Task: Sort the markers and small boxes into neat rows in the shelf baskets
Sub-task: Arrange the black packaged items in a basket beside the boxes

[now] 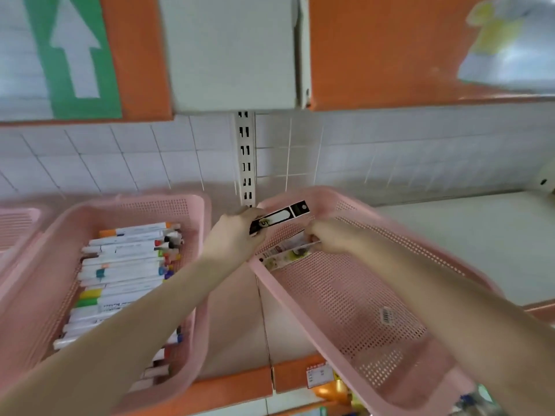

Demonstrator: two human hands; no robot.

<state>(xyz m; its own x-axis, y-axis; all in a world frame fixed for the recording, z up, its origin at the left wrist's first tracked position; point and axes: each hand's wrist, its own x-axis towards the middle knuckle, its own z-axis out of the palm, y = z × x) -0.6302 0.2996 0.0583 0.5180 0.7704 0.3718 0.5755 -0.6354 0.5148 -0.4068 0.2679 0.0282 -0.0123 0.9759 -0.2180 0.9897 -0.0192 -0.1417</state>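
Observation:
Two pink mesh baskets stand on the shelf. The left basket (192,205) holds several white markers (126,265) lying in a stacked row with coloured caps. The right basket (390,295) sits turned at an angle and is mostly bare. My left hand (234,235) grips a narrow black-and-white box (282,216) over the right basket's far left corner. My right hand (333,237) pinches a flat pale box (288,252) with printed pictures, which lies against that basket's left wall.
A white slotted upright (247,163) runs up the tiled wall behind the baskets. A third pink basket (15,229) shows at the far left. The shelf's orange front edge (234,385) carries a price tag (319,375). White shelf surface (465,235) lies to the right.

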